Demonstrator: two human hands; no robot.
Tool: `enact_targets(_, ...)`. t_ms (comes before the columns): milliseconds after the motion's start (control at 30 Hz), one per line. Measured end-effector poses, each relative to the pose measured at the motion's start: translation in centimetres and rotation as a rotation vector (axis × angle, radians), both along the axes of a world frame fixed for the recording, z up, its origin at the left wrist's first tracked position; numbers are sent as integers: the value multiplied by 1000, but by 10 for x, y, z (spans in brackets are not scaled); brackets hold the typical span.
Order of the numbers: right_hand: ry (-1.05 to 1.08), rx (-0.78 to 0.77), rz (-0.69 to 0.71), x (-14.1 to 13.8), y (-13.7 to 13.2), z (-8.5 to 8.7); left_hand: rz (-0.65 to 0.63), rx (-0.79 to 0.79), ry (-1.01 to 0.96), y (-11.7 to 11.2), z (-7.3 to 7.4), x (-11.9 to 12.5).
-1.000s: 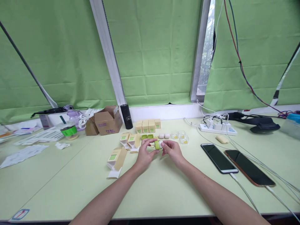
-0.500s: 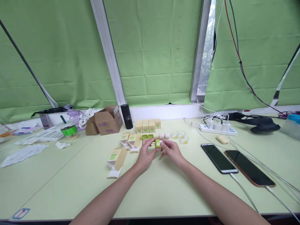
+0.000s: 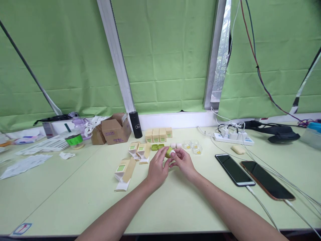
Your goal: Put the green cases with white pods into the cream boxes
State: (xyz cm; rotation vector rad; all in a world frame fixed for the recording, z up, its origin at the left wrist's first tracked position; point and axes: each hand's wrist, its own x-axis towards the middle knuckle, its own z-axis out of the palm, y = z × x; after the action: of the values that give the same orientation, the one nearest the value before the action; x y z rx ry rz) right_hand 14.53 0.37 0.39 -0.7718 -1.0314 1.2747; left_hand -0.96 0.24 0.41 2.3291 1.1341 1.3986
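Observation:
A small green container with a white end [image 3: 169, 152] is held above the table between both hands. My left hand [image 3: 157, 169] closes around its green side, and the fingers of my right hand [image 3: 185, 164] pinch it at the white end. Just behind the hands sit two small open green containers [image 3: 154, 147] and pale pinkish-white pieces [image 3: 179, 145]. Farther right are three clear cups [image 3: 197, 150] with yellow bits inside. Opened small cartons [image 3: 124, 169] with green windows lie left of my left hand, their flaps out.
Closed beige boxes [image 3: 155, 135] stand in a row at the back, beside a black bottle [image 3: 135, 125] and a cardboard box [image 3: 116, 129]. Two phones [image 3: 234, 169] with charging cables lie on the right, near a power strip [image 3: 233, 137]. A drink cup [image 3: 74, 139] and papers are on the left.
The green container has tilted in my fingers, so its white end now points down to the right. My left hand has turned around it; the things on the table have stayed put.

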Motion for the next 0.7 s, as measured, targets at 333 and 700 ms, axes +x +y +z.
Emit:
enact_targets(333,-278,154,-79,5,-3,1,-130,-292,-297,3,-4,3)
enact_targets(700,-1020,750,-366,17,-8,-5,-320,-521,-570,9,2,9)
